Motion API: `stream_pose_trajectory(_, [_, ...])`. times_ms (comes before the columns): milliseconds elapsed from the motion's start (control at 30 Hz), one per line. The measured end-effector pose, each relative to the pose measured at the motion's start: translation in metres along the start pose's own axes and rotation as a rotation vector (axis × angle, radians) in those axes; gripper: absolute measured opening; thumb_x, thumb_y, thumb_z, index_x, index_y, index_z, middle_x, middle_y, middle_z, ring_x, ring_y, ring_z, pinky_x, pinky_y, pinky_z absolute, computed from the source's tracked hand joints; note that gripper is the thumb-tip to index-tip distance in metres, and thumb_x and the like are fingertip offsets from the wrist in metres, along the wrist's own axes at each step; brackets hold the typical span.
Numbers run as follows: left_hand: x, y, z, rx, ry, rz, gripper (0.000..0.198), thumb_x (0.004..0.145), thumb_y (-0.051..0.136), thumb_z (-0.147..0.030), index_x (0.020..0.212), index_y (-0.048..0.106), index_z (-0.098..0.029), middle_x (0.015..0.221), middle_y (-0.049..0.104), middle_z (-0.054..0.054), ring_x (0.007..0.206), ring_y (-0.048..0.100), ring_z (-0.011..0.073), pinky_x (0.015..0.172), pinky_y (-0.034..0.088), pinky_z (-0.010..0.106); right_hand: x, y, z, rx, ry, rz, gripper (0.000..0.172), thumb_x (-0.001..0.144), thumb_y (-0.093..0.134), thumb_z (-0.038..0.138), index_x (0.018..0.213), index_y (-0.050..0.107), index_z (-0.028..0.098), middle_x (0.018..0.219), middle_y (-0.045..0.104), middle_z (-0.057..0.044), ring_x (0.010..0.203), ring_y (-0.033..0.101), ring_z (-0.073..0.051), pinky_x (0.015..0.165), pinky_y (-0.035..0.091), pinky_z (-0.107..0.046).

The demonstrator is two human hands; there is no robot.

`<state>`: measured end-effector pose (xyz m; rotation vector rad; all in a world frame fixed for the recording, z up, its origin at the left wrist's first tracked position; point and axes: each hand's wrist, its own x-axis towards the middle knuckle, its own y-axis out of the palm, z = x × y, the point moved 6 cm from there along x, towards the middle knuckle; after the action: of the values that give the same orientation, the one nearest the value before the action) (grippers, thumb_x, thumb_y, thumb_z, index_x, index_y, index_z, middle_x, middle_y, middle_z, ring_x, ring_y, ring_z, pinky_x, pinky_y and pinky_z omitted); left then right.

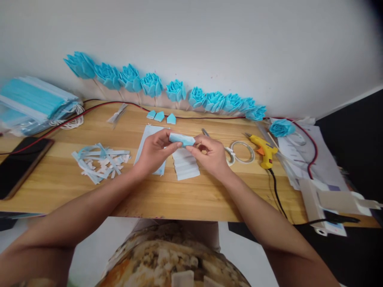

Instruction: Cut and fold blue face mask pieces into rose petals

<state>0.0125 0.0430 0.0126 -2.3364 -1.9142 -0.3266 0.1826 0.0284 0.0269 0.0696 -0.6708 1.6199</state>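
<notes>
Folded blue-and-white piece (182,139) held above the wooden table (191,199), roughly mid-table. Left hand (154,150) pinches its left end between thumb and fingers; right hand (211,154) grips the right end likewise. Below, on the table: pleated sheet (186,166), with pale blue sheet (142,155) partly behind the left hand. Cut scraps (100,161) lie farther left; yellow glue gun (265,149) to the right. Blue flowers (176,91) line the wall (191,36).
</notes>
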Motion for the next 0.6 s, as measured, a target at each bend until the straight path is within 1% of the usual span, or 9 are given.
stream_pose_trajectory(67, [-0.001, -0.002, -0.001, 0.043, 0.057, -0.025, 0.023, 0.078, 0.084, -0.036, 0.084, 0.07, -0.019, 0.08, 0.073, 0.002, 0.077, 0.068, 0.0158, 0.075, 0.055, 0.029, 0.0, -0.001, 0.001, 0.002, -0.023, -0.003, 0.009, 0.087, 0.072, 0.032, 0.09, 0.071, 0.024, 0.079, 0.069, 0.001, 0.065, 0.06, -0.013, 0.056, 0.05, -0.025])
stream_pose_trajectory(100, [-0.002, -0.003, -0.003, 0.074, 0.091, -0.035, 0.019, 0.079, 0.082, -0.034, 0.084, 0.071, -0.019, 0.081, 0.074, 0.002, 0.078, 0.069, 0.016, 0.075, 0.055, 0.029, 0.0, -0.002, 0.002, 0.007, -0.051, -0.009, 0.012, 0.087, 0.074, 0.031, 0.095, 0.071, 0.024, 0.084, 0.071, 0.0, 0.068, 0.063, -0.013, 0.056, 0.051, -0.026])
stream_pose_trajectory(200, [-0.006, -0.004, -0.01, 0.201, 0.192, -0.032, 0.01, 0.085, 0.076, -0.029, 0.09, 0.075, -0.02, 0.09, 0.078, 0.005, 0.084, 0.072, 0.0173, 0.08, 0.054, 0.03, -0.001, -0.008, 0.011, 0.019, -0.204, -0.039, 0.022, 0.086, 0.077, 0.029, 0.106, 0.069, 0.025, 0.1, 0.073, -0.003, 0.088, 0.068, -0.017, 0.064, 0.056, -0.028])
stream_pose_trajectory(300, [-0.008, -0.002, -0.016, 0.314, 0.231, -0.004, 0.01, 0.088, 0.07, -0.025, 0.094, 0.076, -0.02, 0.095, 0.08, 0.007, 0.089, 0.073, 0.0191, 0.084, 0.054, 0.031, -0.003, -0.014, 0.021, -0.006, -0.367, -0.06, 0.026, 0.088, 0.077, 0.025, 0.111, 0.066, 0.028, 0.111, 0.074, -0.005, 0.103, 0.068, -0.02, 0.076, 0.059, -0.034])
stream_pose_trajectory(367, [-0.008, -0.002, -0.019, 0.366, 0.231, -0.001, 0.01, 0.088, 0.067, -0.022, 0.094, 0.076, -0.02, 0.096, 0.081, 0.007, 0.09, 0.074, 0.0201, 0.085, 0.054, 0.032, -0.004, -0.016, 0.027, -0.059, -0.44, -0.069, 0.025, 0.088, 0.077, 0.023, 0.11, 0.065, 0.029, 0.113, 0.074, -0.004, 0.105, 0.069, -0.021, 0.085, 0.057, -0.039])
stream_pose_trajectory(433, [-0.008, -0.001, -0.021, 0.401, 0.234, 0.005, 0.012, 0.087, 0.066, -0.018, 0.094, 0.076, -0.021, 0.096, 0.081, 0.007, 0.091, 0.074, 0.0202, 0.085, 0.054, 0.032, -0.004, -0.017, 0.031, -0.128, -0.477, -0.082, 0.02, 0.09, 0.075, 0.023, 0.106, 0.064, 0.028, 0.111, 0.075, -0.004, 0.103, 0.07, -0.022, 0.09, 0.055, -0.043])
stream_pose_trajectory(533, [-0.008, 0.002, -0.022, 0.394, 0.253, 0.018, 0.011, 0.087, 0.069, -0.019, 0.095, 0.076, -0.02, 0.096, 0.081, 0.006, 0.089, 0.074, 0.0193, 0.084, 0.054, 0.031, -0.002, -0.014, 0.032, -0.214, -0.473, -0.082, 0.007, 0.092, 0.071, 0.027, 0.097, 0.065, 0.027, 0.106, 0.077, -0.005, 0.099, 0.071, -0.024, 0.09, 0.054, -0.046])
stream_pose_trajectory(600, [-0.007, 0.003, -0.019, 0.344, 0.254, 0.025, 0.011, 0.087, 0.072, -0.022, 0.098, 0.076, -0.019, 0.099, 0.081, 0.007, 0.09, 0.074, 0.0188, 0.086, 0.055, 0.031, -0.002, -0.012, 0.031, -0.237, -0.456, -0.078, 0.005, 0.093, 0.069, 0.028, 0.09, 0.066, 0.026, 0.102, 0.077, -0.005, 0.096, 0.071, -0.024, 0.088, 0.054, -0.045])
